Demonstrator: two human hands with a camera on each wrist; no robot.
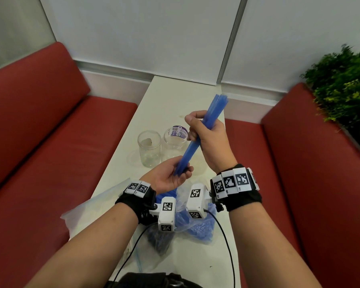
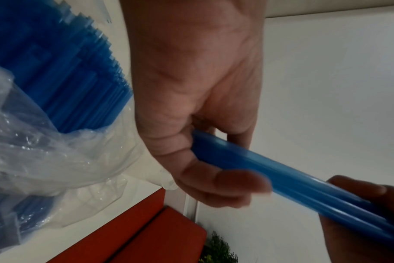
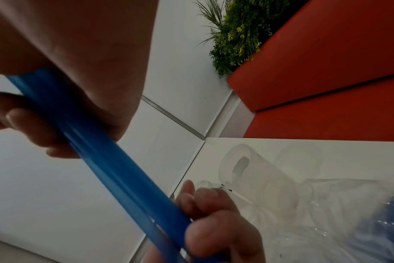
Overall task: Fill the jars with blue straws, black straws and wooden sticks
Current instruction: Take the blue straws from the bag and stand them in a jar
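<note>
Two hands: both are working one bundle of blue straws (image 1: 197, 138), held up above the worktop (image 1: 168, 96) rather than resting on it.
Right hand: the right hand (image 1: 208, 140) is clenching round the middle of the bundle, so the straws are staying together as one sheaf.
Left hand: the left hand (image 1: 170, 175), palm up, is cupping the lower ends, thumb and fingers closing lightly on them, apparently squaring the tips so they will drop in as one.
Bundle: it is slanting, top ends fanning away from the person, lower ends pointing toward the near edge, not yet aimed at a jar.
Jars: two clear jars, the left jar (image 1: 149, 148) and the right jar (image 1: 175, 142), are standing upright side by side just beyond the hands, mouths open, no straws inside.
Supply: a plastic bag (image 1: 200, 227) of more blue straws is lying under the wrists, close for refills.
Seating: red benches (image 1: 50, 132) are flanking the worktop.
</note>
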